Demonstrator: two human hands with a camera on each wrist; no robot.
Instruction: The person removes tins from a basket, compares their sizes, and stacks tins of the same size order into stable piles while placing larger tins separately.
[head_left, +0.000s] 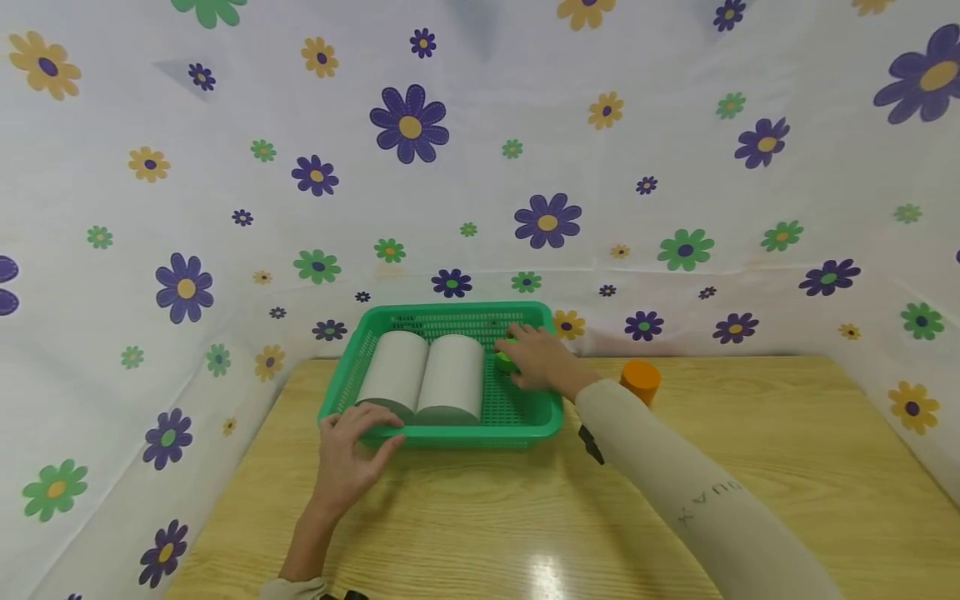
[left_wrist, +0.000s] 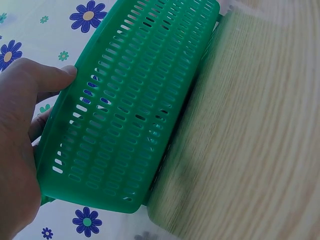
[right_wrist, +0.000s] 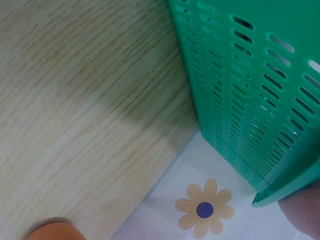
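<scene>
A green plastic basket [head_left: 465, 432] with slotted walls stands on the table. Two white cylinders [head_left: 390, 371] lie side by side in its left and middle part. At the front left corner my left hand [head_left: 352, 454] holds the basket's rim, thumb outside and fingers over the edge; the left wrist view shows this hand [left_wrist: 25, 115] at the rim too. My right hand [head_left: 536, 358] reaches over the right wall and grips a small bright green object [head_left: 506, 358] inside, mostly covered by the fingers. Only a bit of the right hand [right_wrist: 305, 210] shows in the right wrist view.
An orange cylinder [head_left: 641, 380] stands on the wooden table [head_left: 750, 450] right of the basket, beside the right forearm. A white cloth with printed flowers [head_left: 480, 167] hangs behind the table and along its sides.
</scene>
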